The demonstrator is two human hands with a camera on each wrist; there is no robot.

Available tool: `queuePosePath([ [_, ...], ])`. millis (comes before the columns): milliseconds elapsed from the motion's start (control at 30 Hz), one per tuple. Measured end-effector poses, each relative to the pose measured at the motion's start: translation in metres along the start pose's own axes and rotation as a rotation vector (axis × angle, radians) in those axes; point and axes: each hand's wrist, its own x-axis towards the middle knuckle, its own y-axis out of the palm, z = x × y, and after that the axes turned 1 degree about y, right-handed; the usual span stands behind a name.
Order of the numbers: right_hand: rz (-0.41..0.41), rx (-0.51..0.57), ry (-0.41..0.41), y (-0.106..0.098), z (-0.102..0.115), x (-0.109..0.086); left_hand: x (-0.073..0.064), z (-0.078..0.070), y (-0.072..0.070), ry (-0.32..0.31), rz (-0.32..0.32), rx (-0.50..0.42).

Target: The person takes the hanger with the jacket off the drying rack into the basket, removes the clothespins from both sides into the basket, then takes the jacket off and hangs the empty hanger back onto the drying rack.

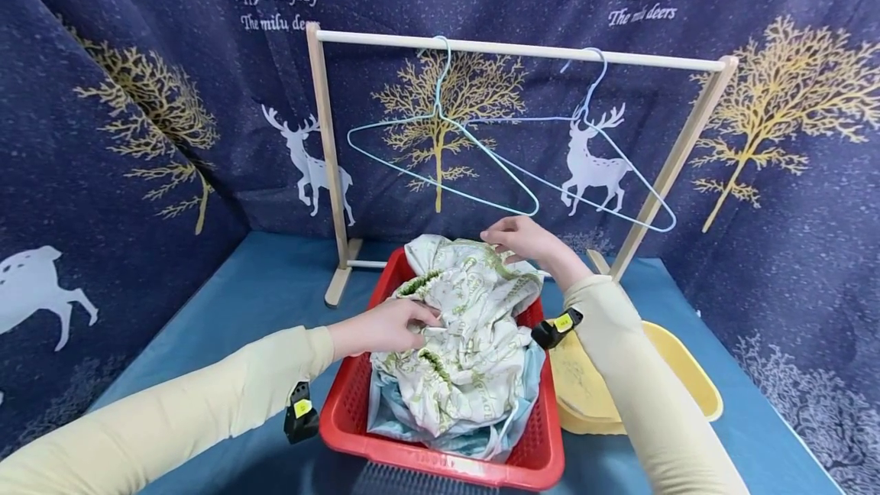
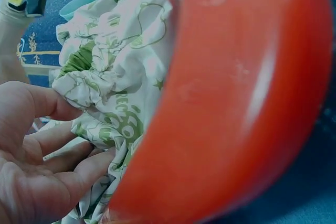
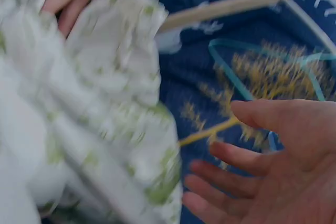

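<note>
A white cloth garment with green print and gathered elastic edges lies heaped in a red plastic basket, on top of light blue cloth. My left hand pinches a gathered fold at its left side; in the left wrist view the thumb and fingers of the left hand are on that fold. My right hand hovers by the garment's far right end. In the right wrist view the fingers of the right hand are spread and loosely bent, apart from the cloth, holding nothing.
Behind the basket stands a wooden rack with a white rod. A mint hanger and a pale blue hanger hang from it. A yellow basin sits right of the basket, partly behind my right sleeve.
</note>
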Motion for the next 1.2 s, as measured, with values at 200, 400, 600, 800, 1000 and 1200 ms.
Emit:
queuePosePath([
  [200, -0.15, 0.011, 0.13, -0.004, -0.024, 0.016, 0.0, 0.002, 0.001, -0.017, 0.009, -0.004],
  [400, -0.131, 0.029, 0.244, -0.005, -0.034, 0.022, -0.001, 0.002, 0.003, -0.012, 0.006, 0.012],
  [600, -0.09, -0.064, 0.292, 0.0, -0.039, 0.021, -0.004, 0.0, 0.002, 0.004, 0.0, 0.024],
  [800, -0.043, -0.149, 0.291, 0.0, -0.045, 0.025, -0.004, 0.0, 0.002, 0.015, 0.004, 0.029],
  [1000, -0.157, -0.164, 0.257, 0.003, -0.057, 0.032, -0.005, 0.0, 0.002, 0.025, 0.005, 0.034],
  [1200, -0.388, -0.247, 0.167, 0.008, -0.064, 0.035, -0.003, 0.001, 0.004, 0.025, 0.006, 0.043],
])
